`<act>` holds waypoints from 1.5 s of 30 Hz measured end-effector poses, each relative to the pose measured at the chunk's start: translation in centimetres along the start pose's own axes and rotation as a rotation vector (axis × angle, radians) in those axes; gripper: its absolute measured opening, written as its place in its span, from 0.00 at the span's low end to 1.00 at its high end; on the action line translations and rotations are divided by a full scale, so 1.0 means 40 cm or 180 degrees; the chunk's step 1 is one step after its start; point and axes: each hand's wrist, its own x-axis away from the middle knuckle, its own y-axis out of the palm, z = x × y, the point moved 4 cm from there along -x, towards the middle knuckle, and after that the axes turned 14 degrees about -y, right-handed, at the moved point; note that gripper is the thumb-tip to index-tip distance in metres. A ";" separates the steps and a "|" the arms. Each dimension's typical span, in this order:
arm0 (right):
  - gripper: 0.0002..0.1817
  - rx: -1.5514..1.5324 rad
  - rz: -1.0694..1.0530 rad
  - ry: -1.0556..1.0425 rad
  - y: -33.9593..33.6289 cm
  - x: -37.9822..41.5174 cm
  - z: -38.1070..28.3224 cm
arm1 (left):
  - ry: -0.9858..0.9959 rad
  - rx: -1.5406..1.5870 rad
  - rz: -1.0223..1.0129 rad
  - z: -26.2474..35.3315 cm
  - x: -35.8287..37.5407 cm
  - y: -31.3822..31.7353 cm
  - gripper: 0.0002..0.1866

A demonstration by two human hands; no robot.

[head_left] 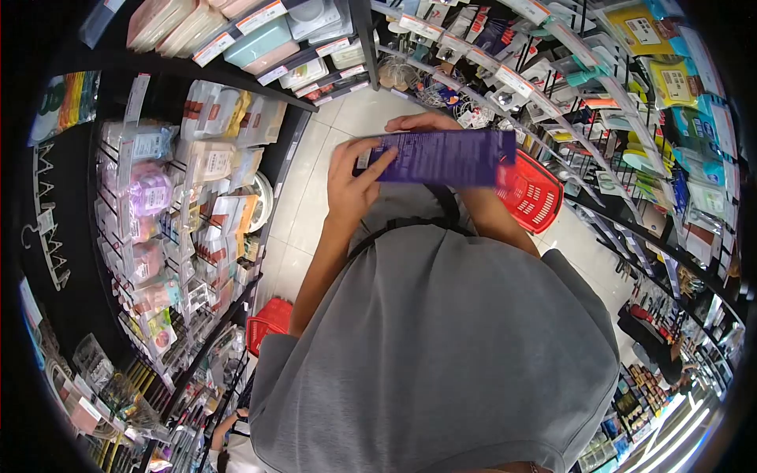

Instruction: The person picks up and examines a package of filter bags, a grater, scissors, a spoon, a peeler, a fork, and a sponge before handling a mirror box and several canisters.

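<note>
A long purple box (449, 158) with small pale printing is held up in front of my body. My left hand (355, 177) grips its left end, fingers lying across the printed face. Behind the box is my right hand (426, 121); its fingers show above the top edge, while the palm is hidden by the box. A red shopping basket (536, 193) with slotted walls shows beside my right forearm, partly covered by the box and the arm.
Shelves of hanging packs (213, 162) and plastic containers (260, 43) stand on the left. Racks of packaged goods (670, 83) curve along the right. Another red basket (270, 323) is at my left elbow. A person in dark clothes (650, 343) is at the far right, another person's arm (225, 430) lower left.
</note>
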 end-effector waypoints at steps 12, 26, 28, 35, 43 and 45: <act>0.17 0.1533 0.1178 -0.0266 -0.115 0.024 0.031 | -0.2466 0.2068 -0.1711 -0.056 0.042 0.123 0.31; 0.17 0.3700 0.2845 0.1019 -0.795 0.134 0.062 | -0.3204 0.0641 -0.1815 -0.151 0.187 0.152 0.20; 0.17 0.3502 0.2826 0.0576 -0.822 0.116 0.049 | -0.3277 0.0631 -0.1789 -0.157 0.207 0.157 0.19; 0.18 0.2862 0.2256 -0.0370 -0.852 0.027 0.054 | -0.3310 0.0548 -0.1815 -0.135 0.220 0.202 0.21; 0.25 0.5311 0.1368 0.0225 -0.980 -0.019 0.101 | -0.3218 0.0550 -0.1859 -0.135 0.233 0.242 0.21; 0.28 0.6292 0.0464 0.0025 -1.007 -0.034 0.138 | -0.3352 0.0522 -0.1833 -0.166 0.263 0.249 0.21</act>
